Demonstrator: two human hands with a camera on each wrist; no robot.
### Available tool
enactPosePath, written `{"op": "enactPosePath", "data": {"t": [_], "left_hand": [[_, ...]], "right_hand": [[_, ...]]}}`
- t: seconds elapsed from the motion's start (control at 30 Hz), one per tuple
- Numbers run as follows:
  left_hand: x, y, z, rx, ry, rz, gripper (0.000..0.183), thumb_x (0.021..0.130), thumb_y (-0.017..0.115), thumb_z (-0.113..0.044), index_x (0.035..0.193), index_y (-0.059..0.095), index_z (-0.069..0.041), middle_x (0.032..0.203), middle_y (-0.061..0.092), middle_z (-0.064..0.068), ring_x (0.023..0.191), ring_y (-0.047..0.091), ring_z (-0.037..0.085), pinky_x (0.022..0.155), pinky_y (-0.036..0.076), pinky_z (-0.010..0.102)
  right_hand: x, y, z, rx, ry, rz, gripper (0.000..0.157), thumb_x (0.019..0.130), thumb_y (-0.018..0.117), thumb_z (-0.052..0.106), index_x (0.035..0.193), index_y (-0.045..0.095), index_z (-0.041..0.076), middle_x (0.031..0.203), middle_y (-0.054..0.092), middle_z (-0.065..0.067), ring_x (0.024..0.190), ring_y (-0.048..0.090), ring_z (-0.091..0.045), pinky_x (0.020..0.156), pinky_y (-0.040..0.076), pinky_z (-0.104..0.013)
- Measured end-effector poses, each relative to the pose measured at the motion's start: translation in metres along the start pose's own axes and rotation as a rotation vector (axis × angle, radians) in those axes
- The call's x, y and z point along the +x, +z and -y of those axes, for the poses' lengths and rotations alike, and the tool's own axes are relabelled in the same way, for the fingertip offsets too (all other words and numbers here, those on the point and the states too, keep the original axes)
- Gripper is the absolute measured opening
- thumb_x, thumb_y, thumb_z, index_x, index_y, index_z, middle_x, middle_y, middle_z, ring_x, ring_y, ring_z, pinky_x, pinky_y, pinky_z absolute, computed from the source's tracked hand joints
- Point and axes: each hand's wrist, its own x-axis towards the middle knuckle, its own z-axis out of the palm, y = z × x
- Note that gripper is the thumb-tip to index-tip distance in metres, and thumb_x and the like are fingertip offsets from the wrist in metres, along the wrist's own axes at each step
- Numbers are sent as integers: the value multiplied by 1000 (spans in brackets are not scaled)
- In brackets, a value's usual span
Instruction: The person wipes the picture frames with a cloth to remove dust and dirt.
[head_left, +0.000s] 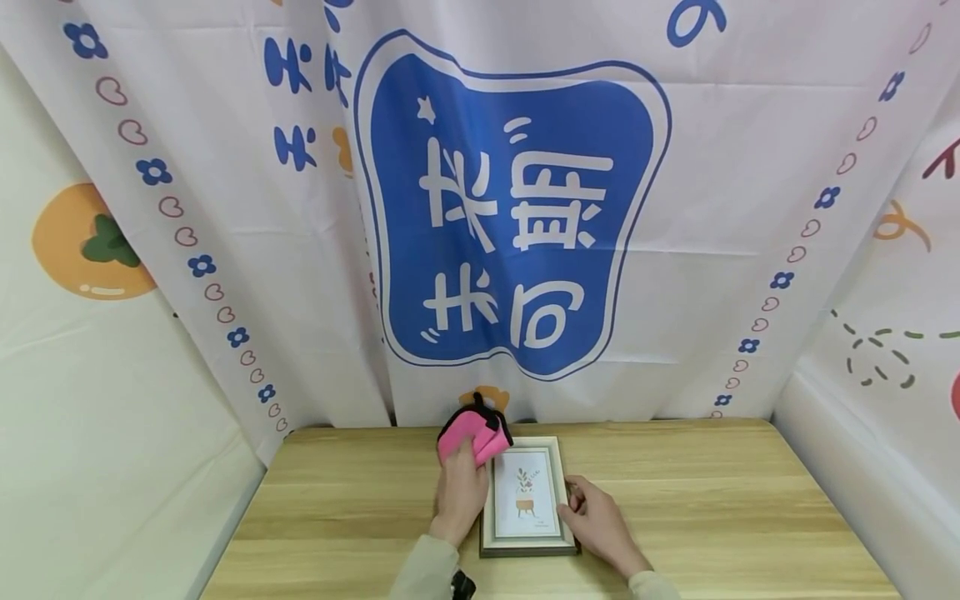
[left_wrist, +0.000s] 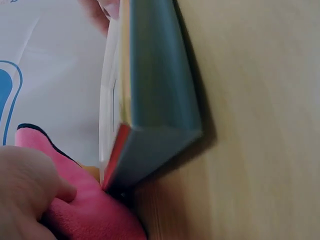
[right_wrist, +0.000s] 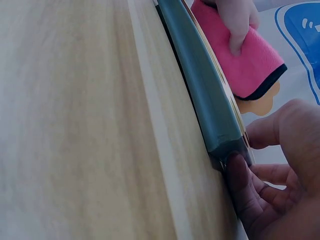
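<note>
A picture frame with a pale border and a print of a potted plant lies face up on the wooden table. My left hand holds a folded pink cloth with black edging at the frame's far left corner. In the left wrist view the cloth bunches against the frame's corner, and the fingertips are partly hidden. On the frame's right side, my right hand grips the edge. The right wrist view shows its thumb and fingers around the frame's greenish-grey side.
The wood-grain table extends to both sides of the frame. Behind it hangs a white curtain with a large blue printed patch, close to the table's back edge. Pale printed walls stand at left and right.
</note>
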Motion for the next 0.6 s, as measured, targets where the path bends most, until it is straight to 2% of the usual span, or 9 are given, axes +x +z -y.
{"op": "enactPosePath", "data": {"t": [0.1, 0.2, 0.43, 0.6], "left_hand": [[2, 1, -2, 0, -23, 51, 21, 91, 73, 6, 110, 65, 5, 76, 65, 12, 68, 69, 27, 55, 56, 36], [1, 3, -4, -6, -60, 78, 19, 91, 73, 6, 108, 65, 2, 75, 62, 8, 67, 66, 24, 54, 54, 33], [-3, 6, -3, 11, -63, 17, 21, 89, 73, 4, 108, 65, 1, 80, 67, 18, 71, 70, 42, 55, 54, 50], [-4, 6, -3, 3, -92, 31, 22, 91, 73, 2, 112, 66, 0, 83, 68, 18, 73, 70, 41, 57, 56, 51]], "right_hand": [[0, 0, 1, -3, -6, 4, 47, 90, 80, 12, 133, 67, -2, 83, 56, 5, 69, 51, -2, 65, 44, -21], [0, -2, 2, 1, -5, 11, 46, 90, 80, 10, 132, 67, -2, 83, 56, 4, 70, 52, -3, 65, 44, -21], [1, -3, 3, 10, -23, 12, 42, 88, 81, 10, 127, 70, -1, 82, 57, 5, 68, 52, -2, 64, 45, -20], [1, -4, 2, 18, -26, 24, 42, 89, 80, 10, 127, 69, -3, 82, 57, 5, 68, 52, -2, 64, 45, -20]]}}
